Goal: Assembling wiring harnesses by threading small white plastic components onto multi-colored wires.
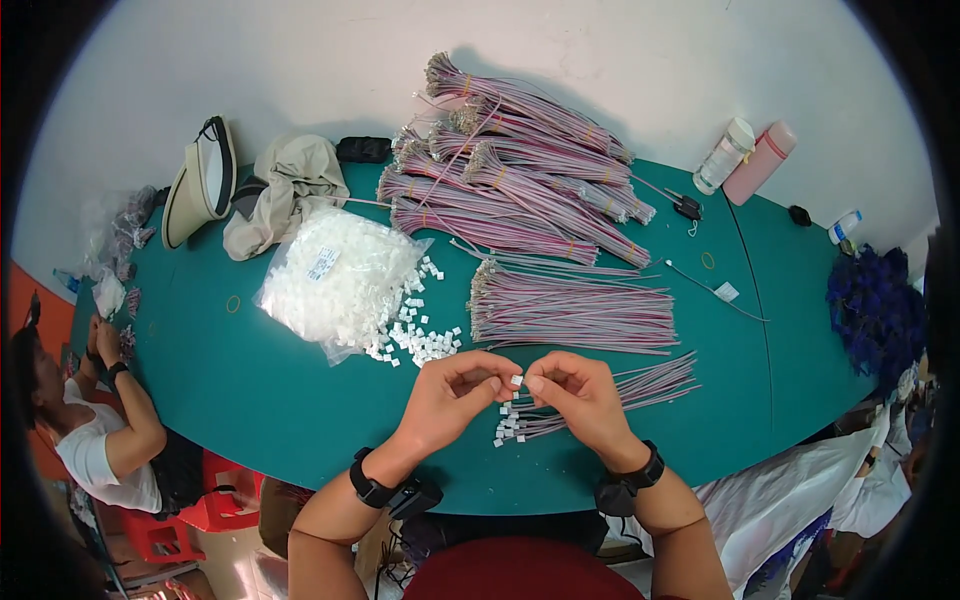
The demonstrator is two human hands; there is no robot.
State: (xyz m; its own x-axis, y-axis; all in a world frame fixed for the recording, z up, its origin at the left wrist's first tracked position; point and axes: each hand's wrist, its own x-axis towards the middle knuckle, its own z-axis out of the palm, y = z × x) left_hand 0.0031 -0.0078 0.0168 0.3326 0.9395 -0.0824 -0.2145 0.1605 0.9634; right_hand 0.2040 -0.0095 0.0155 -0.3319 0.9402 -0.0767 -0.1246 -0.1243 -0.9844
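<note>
- left hand (455,400) pinches a white connector housing (516,381) by the left end of the desk's (300,420) near wire bundle (655,382);
- right hand (580,400) curls beside it; its grip I cannot tell;
- apparently housing-fitting; next move calls for steady alignment

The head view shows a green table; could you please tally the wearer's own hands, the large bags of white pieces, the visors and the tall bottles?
Wearer's hands: 2 (left hand, right hand)
Large bag of white pieces: 1
Visor: 1
Tall bottles: 2 (clear bottle, pink bottle)
Total: 6
</note>
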